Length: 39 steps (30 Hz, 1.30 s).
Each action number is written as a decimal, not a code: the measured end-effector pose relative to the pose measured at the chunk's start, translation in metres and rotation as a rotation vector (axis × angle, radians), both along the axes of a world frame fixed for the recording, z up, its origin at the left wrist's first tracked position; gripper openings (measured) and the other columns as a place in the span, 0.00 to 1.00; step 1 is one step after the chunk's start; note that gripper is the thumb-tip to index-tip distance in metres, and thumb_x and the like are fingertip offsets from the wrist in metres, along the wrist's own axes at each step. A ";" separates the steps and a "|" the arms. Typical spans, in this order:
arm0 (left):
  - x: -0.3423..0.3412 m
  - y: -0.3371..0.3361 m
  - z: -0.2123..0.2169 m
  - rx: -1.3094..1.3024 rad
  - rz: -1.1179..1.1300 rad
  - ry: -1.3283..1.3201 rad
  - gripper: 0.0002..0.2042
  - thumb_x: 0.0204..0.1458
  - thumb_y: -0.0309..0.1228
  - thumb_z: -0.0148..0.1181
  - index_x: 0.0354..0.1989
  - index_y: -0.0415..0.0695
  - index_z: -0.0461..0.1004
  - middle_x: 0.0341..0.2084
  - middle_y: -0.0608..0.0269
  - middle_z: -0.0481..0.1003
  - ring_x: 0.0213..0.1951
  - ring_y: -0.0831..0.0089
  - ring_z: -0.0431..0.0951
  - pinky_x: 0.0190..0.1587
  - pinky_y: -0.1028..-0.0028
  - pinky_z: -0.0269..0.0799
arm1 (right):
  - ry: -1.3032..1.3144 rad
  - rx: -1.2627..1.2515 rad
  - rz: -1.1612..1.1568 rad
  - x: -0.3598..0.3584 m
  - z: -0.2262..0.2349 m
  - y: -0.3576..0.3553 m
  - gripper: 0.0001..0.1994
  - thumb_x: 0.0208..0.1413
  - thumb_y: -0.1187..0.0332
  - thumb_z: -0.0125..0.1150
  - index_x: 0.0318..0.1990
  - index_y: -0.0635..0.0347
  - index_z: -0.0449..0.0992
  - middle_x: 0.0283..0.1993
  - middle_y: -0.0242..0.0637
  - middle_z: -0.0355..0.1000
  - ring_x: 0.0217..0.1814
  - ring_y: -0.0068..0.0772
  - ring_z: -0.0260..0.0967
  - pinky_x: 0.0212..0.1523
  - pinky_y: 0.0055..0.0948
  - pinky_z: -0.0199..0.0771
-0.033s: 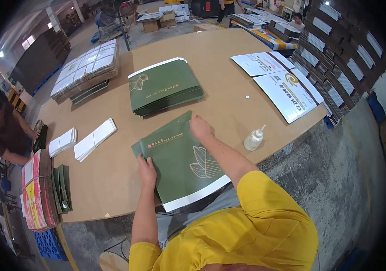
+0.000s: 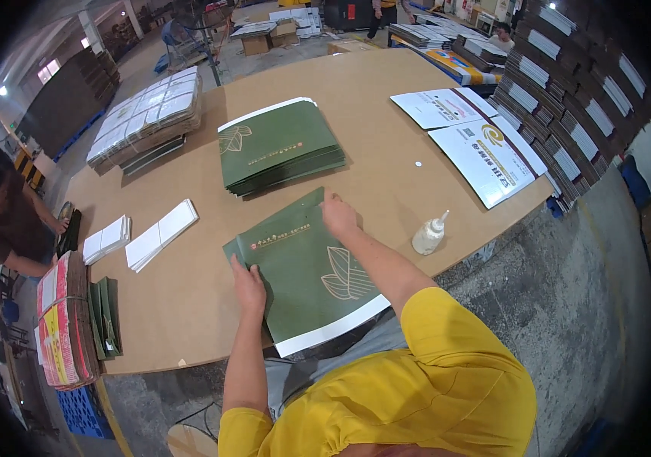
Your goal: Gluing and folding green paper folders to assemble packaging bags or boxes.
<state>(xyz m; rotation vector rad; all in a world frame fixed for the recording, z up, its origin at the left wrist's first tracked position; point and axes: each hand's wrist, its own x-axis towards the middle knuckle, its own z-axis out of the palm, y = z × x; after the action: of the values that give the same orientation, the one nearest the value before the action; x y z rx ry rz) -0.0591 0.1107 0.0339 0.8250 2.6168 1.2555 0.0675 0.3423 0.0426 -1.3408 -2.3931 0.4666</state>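
A flat green paper bag (image 2: pixel 295 282) with a gold leaf outline and a white strip along its near edge lies slanted in front of me, its near end over the table's edge. My left hand (image 2: pixel 248 286) grips its left edge, thumb on top and the other fingers partly hidden. At the far right corner, my right hand (image 2: pixel 339 216) is closed on the bag's edge. Just beyond lies a stack of matching green bags (image 2: pixel 280 148). A white squeeze bottle (image 2: pixel 428 234) with a pointed nozzle stands to the right of my right forearm.
The brown table (image 2: pixel 363 99) also bears two piles of white strips (image 2: pixel 162 234), a tied white bundle (image 2: pixel 146 110) and printed white boards (image 2: pixel 485 156). Tied red-and-yellow packs (image 2: pixel 63 320) sit at the left edge. A co-worker (image 2: pixel 9 213) works at far left; tall cardboard stacks (image 2: pixel 561 91) rise at right.
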 end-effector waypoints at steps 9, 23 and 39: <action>-0.009 0.007 -0.014 -0.426 -0.468 0.689 0.25 0.50 0.25 0.46 0.59 0.33 0.57 0.60 0.38 0.55 0.58 0.42 0.59 0.58 0.56 0.59 | -0.264 0.151 0.070 0.011 -0.021 0.008 0.12 0.60 0.63 0.43 0.48 0.57 0.66 0.43 0.51 0.65 0.43 0.52 0.70 0.40 0.45 0.75; -0.008 0.022 -0.006 -0.587 -0.455 0.771 0.23 0.52 0.28 0.44 0.57 0.32 0.60 0.58 0.36 0.58 0.56 0.43 0.62 0.57 0.55 0.60 | 0.075 -0.550 0.095 0.134 0.021 -0.050 0.22 0.47 0.63 0.59 0.49 0.65 0.68 0.38 0.54 0.72 0.43 0.52 0.71 0.44 0.44 0.70; 0.074 -0.088 0.029 -0.116 -0.300 -0.112 0.16 0.50 0.26 0.54 0.49 0.48 0.73 0.34 0.52 0.71 0.32 0.53 0.73 0.34 0.60 0.72 | -0.061 0.402 0.227 0.122 -0.014 -0.101 0.18 0.42 0.74 0.55 0.45 0.50 0.72 0.46 0.30 0.65 0.51 0.37 0.61 0.46 0.37 0.60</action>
<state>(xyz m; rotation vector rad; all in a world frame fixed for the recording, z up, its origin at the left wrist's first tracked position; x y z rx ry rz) 0.0146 0.0223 0.0631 1.0456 2.3442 1.0277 0.1893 0.2414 0.0282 -0.9262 -2.5248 -0.0063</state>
